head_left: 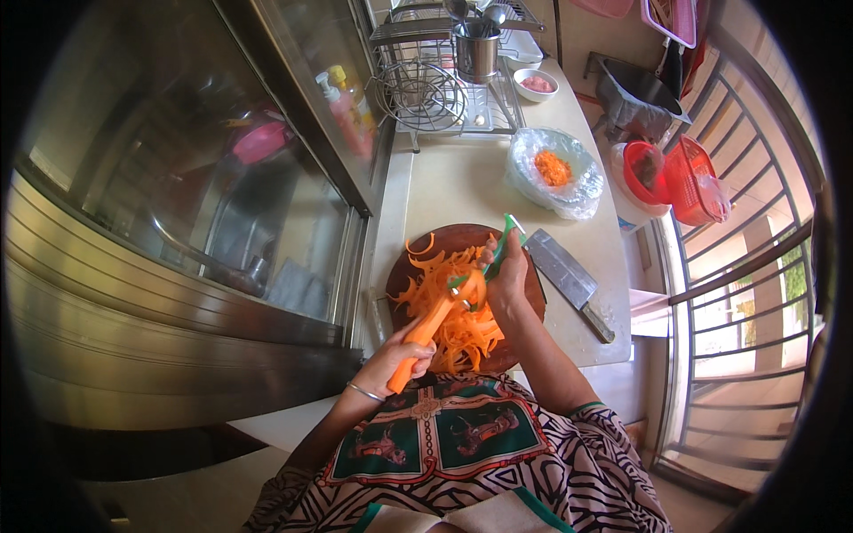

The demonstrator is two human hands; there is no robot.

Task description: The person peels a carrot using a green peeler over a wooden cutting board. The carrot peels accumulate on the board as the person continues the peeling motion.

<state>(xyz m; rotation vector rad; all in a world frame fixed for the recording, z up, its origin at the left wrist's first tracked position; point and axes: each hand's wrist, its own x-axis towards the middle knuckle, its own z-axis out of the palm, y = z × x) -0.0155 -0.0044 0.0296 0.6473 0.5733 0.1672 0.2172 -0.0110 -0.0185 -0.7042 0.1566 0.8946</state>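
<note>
My left hand point(400, 360) is closed around the lower end of a peeled carrot point(426, 326), which slants up and to the right. In my right hand point(508, 266) is a green vegetable peeler point(500, 250), its head against the carrot's upper end, where a curled strip of carrot hangs. Beneath both lies a round brown cutting board point(520, 353) heaped with long carrot shavings point(466, 336). A cleaver point(563, 266) rests on the countertop just right of the board, its handle towards me.
Beyond the board, a plastic-lined bowl point(580, 193) holds chopped carrot point(553, 168). Farther back are a white bowl of pinkish food point(536, 85) and a wire dish rack point(426, 100) with a metal utensil cup point(476, 56). A sliding glass window point(266, 200) borders the left; red baskets point(693, 180) hang right.
</note>
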